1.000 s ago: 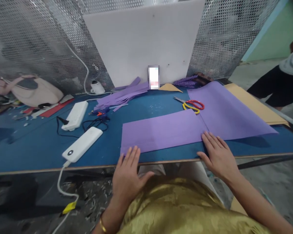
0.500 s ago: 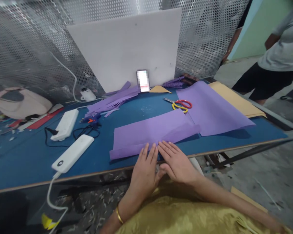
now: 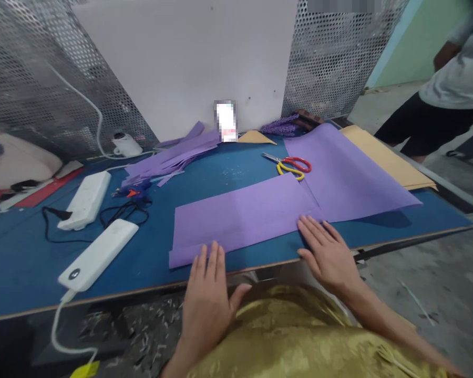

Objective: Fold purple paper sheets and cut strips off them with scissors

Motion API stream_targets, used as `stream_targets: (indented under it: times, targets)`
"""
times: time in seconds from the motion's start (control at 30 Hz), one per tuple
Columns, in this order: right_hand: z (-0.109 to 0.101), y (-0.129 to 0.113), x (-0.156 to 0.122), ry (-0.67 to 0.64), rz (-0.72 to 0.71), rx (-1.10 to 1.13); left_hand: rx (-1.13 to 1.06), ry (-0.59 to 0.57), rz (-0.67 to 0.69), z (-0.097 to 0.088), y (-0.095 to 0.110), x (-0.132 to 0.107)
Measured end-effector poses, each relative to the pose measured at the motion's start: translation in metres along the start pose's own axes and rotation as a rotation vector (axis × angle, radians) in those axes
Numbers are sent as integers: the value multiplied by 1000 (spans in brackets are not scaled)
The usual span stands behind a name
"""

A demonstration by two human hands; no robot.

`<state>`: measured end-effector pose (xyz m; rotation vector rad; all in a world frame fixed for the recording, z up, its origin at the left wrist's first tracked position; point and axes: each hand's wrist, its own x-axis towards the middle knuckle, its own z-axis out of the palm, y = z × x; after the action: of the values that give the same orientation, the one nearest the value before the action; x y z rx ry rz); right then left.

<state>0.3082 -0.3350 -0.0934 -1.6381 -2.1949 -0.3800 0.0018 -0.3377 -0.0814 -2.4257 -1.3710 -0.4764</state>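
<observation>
A purple sheet of paper (image 3: 236, 212) lies on the blue tabletop in front of me, with a narrow fold along its near edge. My left hand (image 3: 208, 294) rests its outstretched fingertips on that fold near the left end. At the right end, my right hand (image 3: 327, 249) lies flat, fingers extended over the near corner. Red-and-yellow-handled scissors (image 3: 289, 165) lie just beyond the sheet, blades apart and pointing left. A larger purple sheet (image 3: 347, 173), curled at its far edge, adjoins on the right.
Purple paper strips (image 3: 173, 155) lie at the back left beside a blue glue gun (image 3: 136, 193). White power strips (image 3: 98, 254) and cords occupy the left. Tan sheets (image 3: 390, 157) are at the right. A phone (image 3: 226, 122) leans on a white board (image 3: 197, 58). A person (image 3: 453, 84) stands beyond.
My hands have slid apart along the near edge, left hand leftward and right hand to the right end. The raised right part of the fold now lies flat.
</observation>
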Motion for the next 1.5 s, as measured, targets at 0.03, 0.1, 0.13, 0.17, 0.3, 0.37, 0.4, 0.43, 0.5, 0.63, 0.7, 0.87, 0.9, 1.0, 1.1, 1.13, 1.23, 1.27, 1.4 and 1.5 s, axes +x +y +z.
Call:
stream_targets:
  times: [0.03,0.1,0.13,0.17,0.3,0.37,0.4,0.43,0.5,0.63,0.7,0.87,0.9,1.0,1.1,1.13,1.23,1.27,1.4,1.5]
  targets:
    - [-1,8,-3,10,23,-24,12,4,-30,-1,-6,-5]
    - [-2,21,-7,21,53,-60,42,2,-90,-5,-19,-16]
    - [-2,25,-8,25,60,-72,59,-3,-121,-8,-26,-21]
    - [-2,28,-9,29,65,-80,76,-7,-154,-11,-32,-25]
    - [-3,25,-7,33,98,-127,114,-27,-272,-20,-43,-32]
    - [-4,14,-2,21,140,-157,120,-28,-298,-19,-37,-27]
    - [-5,7,1,9,161,-161,114,-26,-289,-18,-31,-23]
    - [-7,-3,5,-5,170,-151,97,-26,-263,-16,-23,-18]
    - [-10,-26,13,-43,140,-83,28,-44,-152,-9,-6,-5]
    - [-11,-73,28,-129,-139,198,-116,-132,64,3,24,19]
    - [-8,-85,32,-146,-229,286,-135,-143,111,8,29,24]
    - [6,-68,26,-107,-166,200,-61,-10,91,11,22,20]
    - [9,-58,23,-86,-134,161,-41,21,72,11,19,18]
    - [14,-26,11,-13,-51,50,-9,74,20,9,5,8]
    - [13,6,0,46,26,-31,-7,69,-51,7,-16,-9]
    - [12,15,-3,58,53,-53,-1,63,-85,7,-26,-16]
    - [7,32,-7,76,92,-93,34,48,-188,4,-55,-37]
    - [5,34,-7,81,94,-104,41,43,-204,3,-62,-41]
    - [1,21,-1,63,140,-153,78,34,-240,-4,-62,-36]
    - [-2,-8,10,27,192,-140,27,40,-142,-2,-31,-10]
